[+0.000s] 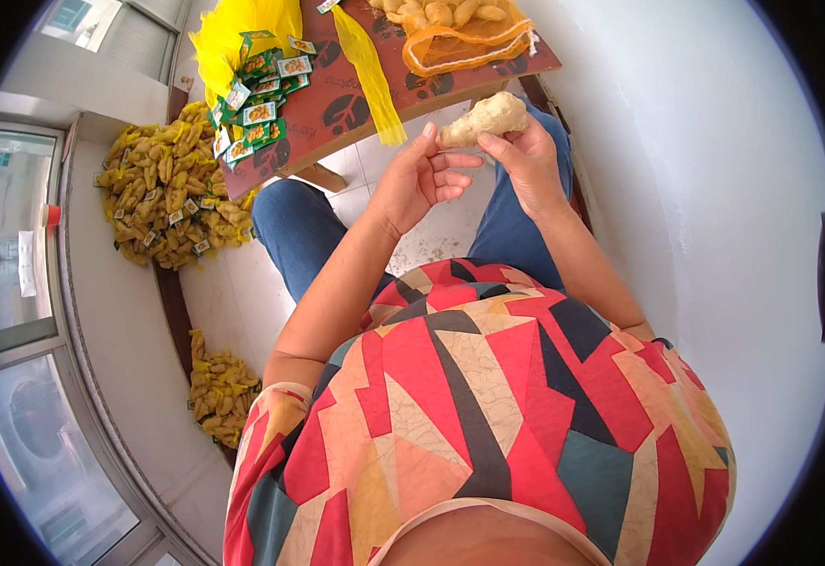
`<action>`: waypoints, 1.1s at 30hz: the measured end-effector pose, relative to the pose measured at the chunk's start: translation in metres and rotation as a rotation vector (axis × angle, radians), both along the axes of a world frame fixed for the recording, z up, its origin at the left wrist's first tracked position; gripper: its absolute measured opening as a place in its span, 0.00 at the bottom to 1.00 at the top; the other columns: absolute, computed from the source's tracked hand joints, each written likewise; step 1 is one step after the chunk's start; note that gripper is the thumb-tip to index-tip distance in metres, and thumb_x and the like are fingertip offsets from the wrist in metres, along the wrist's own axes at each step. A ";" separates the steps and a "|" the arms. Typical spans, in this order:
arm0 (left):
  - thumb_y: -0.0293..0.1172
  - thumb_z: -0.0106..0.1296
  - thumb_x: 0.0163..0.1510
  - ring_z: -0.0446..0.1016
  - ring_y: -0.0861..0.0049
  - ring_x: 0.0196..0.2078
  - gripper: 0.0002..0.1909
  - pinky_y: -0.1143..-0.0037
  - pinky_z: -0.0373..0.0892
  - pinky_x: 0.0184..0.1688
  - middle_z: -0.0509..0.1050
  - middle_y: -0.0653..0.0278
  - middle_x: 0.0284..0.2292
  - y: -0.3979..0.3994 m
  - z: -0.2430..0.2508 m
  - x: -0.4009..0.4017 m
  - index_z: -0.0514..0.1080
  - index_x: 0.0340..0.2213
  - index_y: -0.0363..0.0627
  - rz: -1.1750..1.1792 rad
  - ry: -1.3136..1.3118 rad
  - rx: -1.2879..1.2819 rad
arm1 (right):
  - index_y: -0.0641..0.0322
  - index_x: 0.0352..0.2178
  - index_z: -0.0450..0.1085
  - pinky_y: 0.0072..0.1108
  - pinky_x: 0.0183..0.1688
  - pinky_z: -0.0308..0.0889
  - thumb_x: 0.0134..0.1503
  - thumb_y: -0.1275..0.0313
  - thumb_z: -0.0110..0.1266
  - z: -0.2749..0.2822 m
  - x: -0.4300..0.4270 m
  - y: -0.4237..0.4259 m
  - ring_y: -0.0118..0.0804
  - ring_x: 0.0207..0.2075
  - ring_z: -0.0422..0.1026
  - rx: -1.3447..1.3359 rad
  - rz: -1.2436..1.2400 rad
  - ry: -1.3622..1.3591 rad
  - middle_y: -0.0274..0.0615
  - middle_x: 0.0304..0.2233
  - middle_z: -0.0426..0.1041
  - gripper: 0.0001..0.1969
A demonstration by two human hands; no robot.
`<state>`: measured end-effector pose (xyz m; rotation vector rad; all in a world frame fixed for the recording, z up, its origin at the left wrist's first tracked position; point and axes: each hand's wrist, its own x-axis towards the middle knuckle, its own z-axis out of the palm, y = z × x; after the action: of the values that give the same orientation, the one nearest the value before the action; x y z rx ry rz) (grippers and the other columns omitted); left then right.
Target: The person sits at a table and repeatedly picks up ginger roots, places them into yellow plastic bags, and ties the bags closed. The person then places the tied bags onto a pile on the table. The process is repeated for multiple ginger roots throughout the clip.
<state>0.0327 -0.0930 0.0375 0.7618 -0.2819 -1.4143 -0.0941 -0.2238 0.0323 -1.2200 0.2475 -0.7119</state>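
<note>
My right hand [525, 166] grips a pale, knobbly ginger root [487, 120] between thumb and fingers, over the gap between my knees. At the root's left end is my left hand [430, 173], palm up, its fingers apart and its fingertips close to the root; whether they touch it I cannot tell. Beyond them, a flat yellow mesh bag [366, 74] hangs over the near edge of the red board table [349, 106]. An orange mesh sack [469, 49] at the table's right holds several more roots [437, 14].
Yellow mesh bags [243, 35] with green printed tags [260, 113] are heaped at the table's left. Large piles of bagged ginger [172, 184] lie on the floor to the left, with a smaller pile [221, 396] nearer. A white wall [702, 177] stands close on the right.
</note>
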 end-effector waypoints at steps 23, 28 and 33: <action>0.32 0.52 0.54 0.73 0.79 0.42 0.17 0.77 0.70 0.46 0.73 0.63 0.40 0.084 -0.047 -0.007 0.68 0.45 0.40 0.460 -0.232 -0.024 | 0.67 0.32 0.69 0.17 0.34 0.66 0.50 0.66 0.61 -0.015 0.015 0.075 0.26 0.31 0.71 -0.428 0.086 0.238 0.38 0.29 0.73 0.15; 0.30 0.52 0.54 0.74 0.81 0.38 0.15 0.78 0.71 0.41 0.74 0.64 0.36 0.107 -0.058 -0.010 0.69 0.43 0.38 0.490 -0.402 0.111 | 0.62 0.32 0.70 0.23 0.32 0.66 0.49 0.70 0.57 -0.021 0.021 0.076 0.35 0.28 0.72 -0.750 0.042 0.184 0.40 0.28 0.72 0.09; 0.28 0.55 0.51 0.73 0.83 0.37 0.15 0.81 0.69 0.40 0.74 0.66 0.34 0.110 -0.062 -0.010 0.70 0.40 0.37 0.510 -0.585 0.133 | 0.60 0.29 0.69 0.27 0.29 0.66 0.48 0.73 0.55 -0.020 0.026 0.079 0.41 0.28 0.72 -0.947 0.115 0.249 0.40 0.26 0.70 0.05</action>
<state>0.0226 0.0165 -0.0247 1.2539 -0.4096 -0.7126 -0.0684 -0.1451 0.0123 -2.2122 0.0275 -0.5790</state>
